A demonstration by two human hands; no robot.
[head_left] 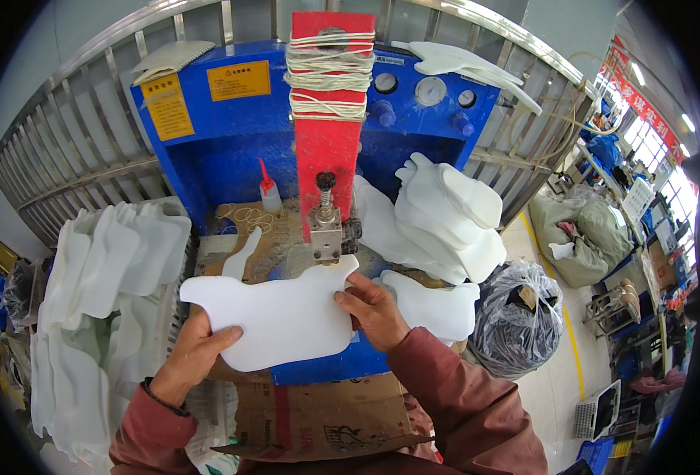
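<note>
A flat white foam-like cut-out [279, 321] with a wavy outline is held level between my two hands. My left hand [194, 352] pinches its left end, thumb on top and fingers hidden underneath. My right hand [374, 311] grips the narrow right end, with thumb and forefinger at the edge. The piece's upper right tip lies just below the metal head [328, 233] of a machine with a red arm [325, 154]; I cannot tell whether they touch. Past my right hand lies another white cut-out [437, 305], partly covered.
A blue machine body [413, 99] with gauges stands behind. White cut-outs are piled at right [457, 206] and in a crate at left [100, 277]. A red-tipped squeeze bottle [270, 194] stands on the worktop. A plastic-wrapped bundle [519, 321] sits at right, cardboard [326, 416] below.
</note>
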